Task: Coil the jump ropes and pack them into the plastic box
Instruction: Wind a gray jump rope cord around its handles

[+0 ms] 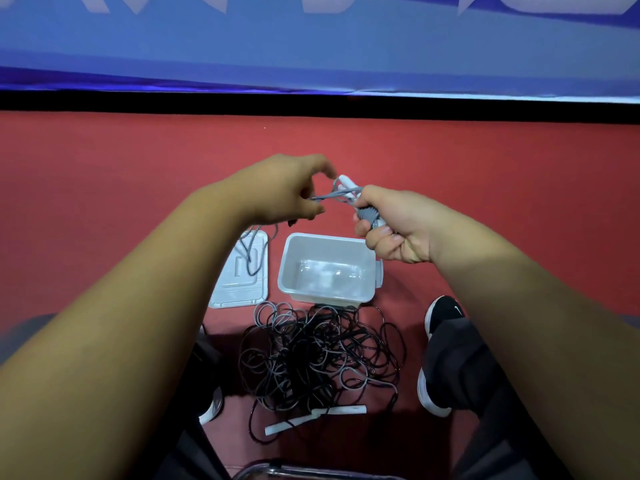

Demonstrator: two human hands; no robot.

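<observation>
Above the red floor (138, 161), head view: right hand (398, 230) is gripping the bunched handles of a gray jump rope (370, 216); left hand (280, 188) is pinching its cord. Below, the plastic box (288, 261) is sitting open, its lid (242, 292) lying just beside it, tangled ropes (311, 358) sprawling near it.

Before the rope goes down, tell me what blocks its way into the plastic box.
Nothing visible does. The plastic box sits open and empty below the right hand gripping the grey rope; its lid lies beside it, the tangled pile outside it.
</observation>
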